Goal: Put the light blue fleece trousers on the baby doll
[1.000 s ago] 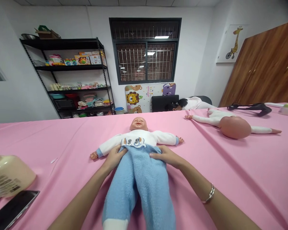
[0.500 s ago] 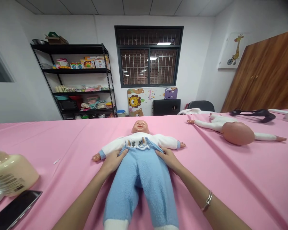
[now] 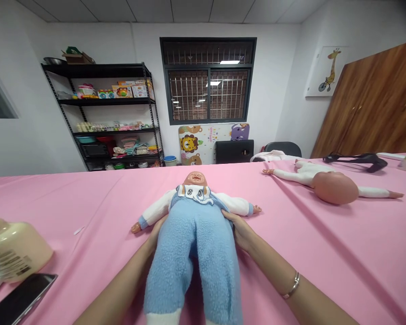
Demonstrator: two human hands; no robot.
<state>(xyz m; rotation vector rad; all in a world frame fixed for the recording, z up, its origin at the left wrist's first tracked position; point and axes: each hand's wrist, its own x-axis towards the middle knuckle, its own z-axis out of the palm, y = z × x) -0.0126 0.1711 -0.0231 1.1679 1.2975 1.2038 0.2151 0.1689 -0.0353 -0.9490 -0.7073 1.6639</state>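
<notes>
A baby doll (image 3: 195,178) lies on its back, head away from me, in a white long-sleeved top and light blue fleece trousers (image 3: 186,239). A white animal face with eyes (image 3: 194,193) shows at its chest. My right hand (image 3: 240,228) grips the doll at its right-side waist as I see it, thumb on top of the cloth and fingers underneath. At the opposite side of the waist, my left hand (image 3: 156,231) is tucked against and under the doll, its fingers hidden by the trousers. The doll's hips look raised between my hands.
A pink cloth (image 3: 98,203) covers the table. On the left are a cream bottle (image 3: 16,248), a black phone (image 3: 22,298) and a small white strip (image 3: 79,230). A second doll (image 3: 334,187) and a black strap (image 3: 357,160) lie to the right.
The doll's hips and trousers have risen, and its head has tipped back. My left hand has slid further under the waist, its thumb now out of sight.
</notes>
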